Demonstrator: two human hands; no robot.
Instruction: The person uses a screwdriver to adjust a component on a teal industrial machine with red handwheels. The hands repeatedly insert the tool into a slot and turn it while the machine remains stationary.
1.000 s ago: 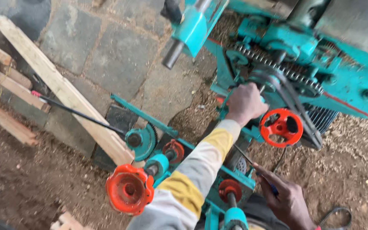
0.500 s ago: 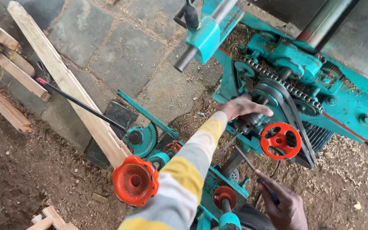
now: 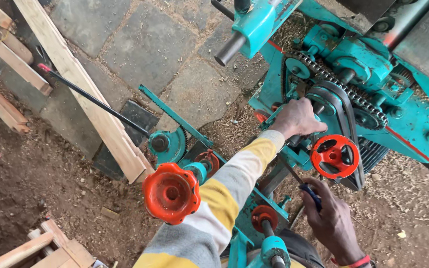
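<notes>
Left hand: the left hand is reaching out on a striped sleeve and closing over a teal machine part beside the black belt; what lies under its palm is hidden.
Right hand: the right hand is clamping on a screwdriver with a blue grip, its shaft pointing toward 11 o'clock.
Machine: the teal machine is filling the frame from 12 to 4 o'clock; a small red handwheel is sitting just at 4 o'clock of the left hand.
Foreground: a large orange handwheel is standing at 7 o'clock.
Ground: a wooden plank is lying at 10 o'clock.
</notes>
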